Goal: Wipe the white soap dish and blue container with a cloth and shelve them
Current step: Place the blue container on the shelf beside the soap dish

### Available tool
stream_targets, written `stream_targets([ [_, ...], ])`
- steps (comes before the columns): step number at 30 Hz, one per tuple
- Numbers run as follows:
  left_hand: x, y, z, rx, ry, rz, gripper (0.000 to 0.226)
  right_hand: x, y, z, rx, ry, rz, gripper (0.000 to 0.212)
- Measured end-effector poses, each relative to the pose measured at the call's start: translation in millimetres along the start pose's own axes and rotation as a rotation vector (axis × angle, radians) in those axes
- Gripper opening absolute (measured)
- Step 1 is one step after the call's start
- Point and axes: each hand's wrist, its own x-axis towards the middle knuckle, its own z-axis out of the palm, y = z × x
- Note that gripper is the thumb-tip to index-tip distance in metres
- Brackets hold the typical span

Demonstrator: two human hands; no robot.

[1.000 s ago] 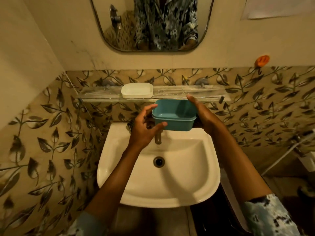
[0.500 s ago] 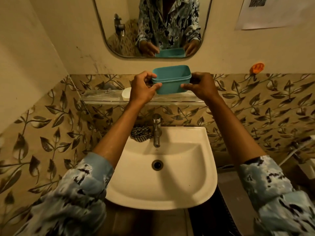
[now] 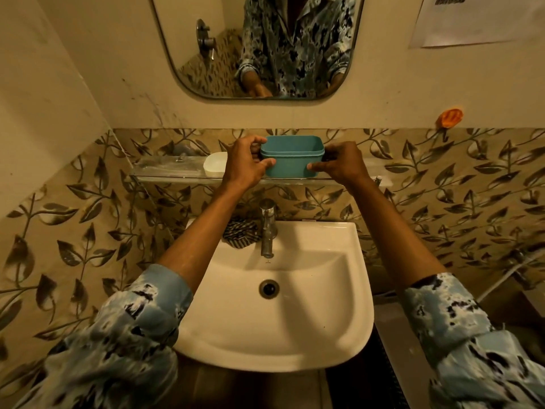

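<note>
The blue container (image 3: 290, 160) stands upright on the glass shelf (image 3: 165, 177) above the sink, open side up. My left hand (image 3: 246, 163) grips its left end and my right hand (image 3: 339, 165) grips its right end. The white soap dish (image 3: 215, 167) rests on the same shelf just left of my left hand, partly hidden by it. A striped cloth (image 3: 240, 231) lies bunched on the sink's back ledge, left of the tap.
A white sink (image 3: 324, 305) with a chrome tap (image 3: 267, 228) sits below the shelf. A mirror (image 3: 206, 39) hangs above, a paper sheet (image 3: 472, 22) and an orange hook (image 3: 449, 117) on the right wall. Leaf-patterned tiles surround.
Both hands raised the blue container from above the sink to shelf height, then lowered it onto the glass shelf, right of the soap dish.
</note>
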Motion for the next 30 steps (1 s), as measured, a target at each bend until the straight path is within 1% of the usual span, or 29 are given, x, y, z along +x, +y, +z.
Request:
stream_targets([
  [5,0,0,3,-0.049,0.036,-0.045,0.057,-2,-1,6,-0.010,0.013,-0.007,0.049],
  [12,-1,-6,6,0.005,0.055,-0.072,0.045,-1,1,10,-0.015,0.020,-0.007,0.050],
  [21,-3,-8,3,0.015,0.057,-0.086,0.041,-4,4,15,-0.005,0.036,-0.031,0.049],
  [30,-9,-4,1,0.040,0.024,-0.076,0.044,-2,11,17,-0.047,0.061,-0.044,0.048],
])
